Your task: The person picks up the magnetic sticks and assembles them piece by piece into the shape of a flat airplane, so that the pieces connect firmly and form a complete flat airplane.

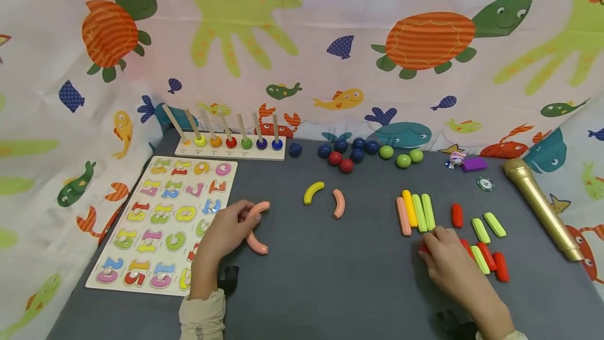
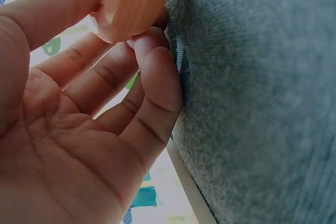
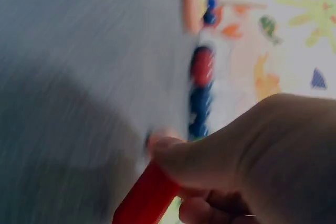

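On the left, my left hand (image 1: 231,230) pinches a curved salmon modelling clay stick (image 1: 258,208); its ridged side (image 2: 137,3) shows between thumb and fingers in the left wrist view. A second curved salmon stick (image 1: 257,244) lies just below those fingers. My right hand (image 1: 448,264) grips a red clay stick (image 3: 149,195), mostly covered by the hand in the head view. Beyond it lies a row with a salmon stick (image 1: 403,216), a yellow stick (image 1: 409,209) and two green sticks (image 1: 428,212). Several red and green sticks (image 1: 502,267) lie to its right.
A number puzzle board (image 1: 162,172) lies left, partly under my left forearm. Behind stand a peg stacker (image 1: 231,151) and several coloured balls (image 1: 346,166). Curved yellow (image 1: 313,193) and salmon (image 1: 338,204) sticks lie mid-table. A gold microphone (image 1: 542,209) lies far right.
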A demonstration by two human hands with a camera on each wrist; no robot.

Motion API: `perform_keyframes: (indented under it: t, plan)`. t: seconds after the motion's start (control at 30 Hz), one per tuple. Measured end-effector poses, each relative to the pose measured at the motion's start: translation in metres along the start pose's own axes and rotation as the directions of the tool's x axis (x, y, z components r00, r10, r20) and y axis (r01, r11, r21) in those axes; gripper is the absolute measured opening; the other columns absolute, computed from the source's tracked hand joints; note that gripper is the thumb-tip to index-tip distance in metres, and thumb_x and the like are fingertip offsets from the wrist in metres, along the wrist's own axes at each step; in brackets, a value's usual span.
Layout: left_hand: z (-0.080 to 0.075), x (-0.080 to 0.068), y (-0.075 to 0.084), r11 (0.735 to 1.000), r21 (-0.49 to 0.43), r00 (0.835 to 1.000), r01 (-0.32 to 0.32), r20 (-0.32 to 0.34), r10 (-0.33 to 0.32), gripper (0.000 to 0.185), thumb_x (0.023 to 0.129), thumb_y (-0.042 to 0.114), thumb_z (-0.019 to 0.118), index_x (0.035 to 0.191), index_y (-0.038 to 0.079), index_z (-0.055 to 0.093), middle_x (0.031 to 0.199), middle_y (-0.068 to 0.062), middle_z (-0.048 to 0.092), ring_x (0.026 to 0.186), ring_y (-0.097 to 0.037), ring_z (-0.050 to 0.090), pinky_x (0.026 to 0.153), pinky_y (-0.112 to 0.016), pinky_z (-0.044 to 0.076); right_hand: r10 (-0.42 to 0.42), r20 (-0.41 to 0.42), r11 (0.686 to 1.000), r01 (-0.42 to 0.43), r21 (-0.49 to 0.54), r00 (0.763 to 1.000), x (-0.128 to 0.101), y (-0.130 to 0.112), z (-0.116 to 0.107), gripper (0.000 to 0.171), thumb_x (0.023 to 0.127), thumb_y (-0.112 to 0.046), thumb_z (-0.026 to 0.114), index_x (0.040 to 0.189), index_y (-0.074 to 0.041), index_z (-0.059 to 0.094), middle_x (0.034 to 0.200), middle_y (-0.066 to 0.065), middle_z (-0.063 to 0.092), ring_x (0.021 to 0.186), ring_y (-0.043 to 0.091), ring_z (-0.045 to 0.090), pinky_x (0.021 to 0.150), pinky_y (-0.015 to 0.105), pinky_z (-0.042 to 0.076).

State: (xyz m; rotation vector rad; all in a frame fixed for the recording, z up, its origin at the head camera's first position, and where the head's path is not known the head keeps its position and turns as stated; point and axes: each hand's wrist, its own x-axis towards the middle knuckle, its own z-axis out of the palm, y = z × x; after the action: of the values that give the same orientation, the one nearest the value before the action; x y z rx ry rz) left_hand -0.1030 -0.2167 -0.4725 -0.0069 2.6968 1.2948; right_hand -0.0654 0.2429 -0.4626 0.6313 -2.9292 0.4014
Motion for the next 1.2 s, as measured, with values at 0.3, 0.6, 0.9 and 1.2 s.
perform_keyframes:
  t: [0.3,0.6,0.9,1.2]
  plan:
    - [0.005,0.005,0.002,1.000,-0.009,1.000,-0.010,0.016,0.010,0.022,0.104,0.021,0.073,0.121,0.007,0.074,0.083,-0.002,0.061,0.076,-0.021,0.056,0.072,-0.039,0.044,0.011,-0.015,0.883,-0.003,0.469,1.000,0.069,-0.075,0.019,0.019,0.092,-0.001,0.083,0.103,-0.007,0.069,0.093,-0.002,0.061,0.079,0.013,0.059,0.071,0.030,0.055]
    - [0.008,0.005,0.005,1.000,0.003,0.999,0.008,0.037,-0.008,0.024,0.104,0.026,0.074,0.121,0.010,0.075,0.086,-0.001,0.065,0.081,-0.020,0.059,0.076,-0.040,0.046,0.277,0.169,0.361,-0.265,0.894,0.946,0.120,-0.141,0.061,0.017,0.097,0.001,0.074,0.113,0.003,0.069,0.095,0.014,0.077,0.091,0.036,0.076,0.071,0.025,0.053]
    - [0.007,0.004,0.009,1.000,0.009,0.999,0.006,0.053,-0.006,0.022,0.102,0.024,0.076,0.119,0.010,0.075,0.082,-0.002,0.060,0.077,-0.020,0.056,0.070,-0.039,0.043,0.315,0.200,0.260,-0.287,0.922,0.928,0.129,-0.172,0.074,0.020,0.097,0.003,0.070,0.116,0.007,0.068,0.094,0.015,0.076,0.092,0.035,0.077,0.074,0.024,0.055]
    - [0.001,0.000,0.003,0.999,0.021,0.999,0.031,0.022,-0.031,0.023,0.104,0.026,0.074,0.120,0.010,0.076,0.084,-0.002,0.060,0.079,-0.021,0.056,0.072,-0.039,0.042,0.325,0.156,0.337,-0.268,0.903,0.933,0.116,-0.147,0.065,0.017,0.100,-0.002,0.070,0.115,0.006,0.069,0.104,0.017,0.076,0.093,0.032,0.076,0.083,0.036,0.061]
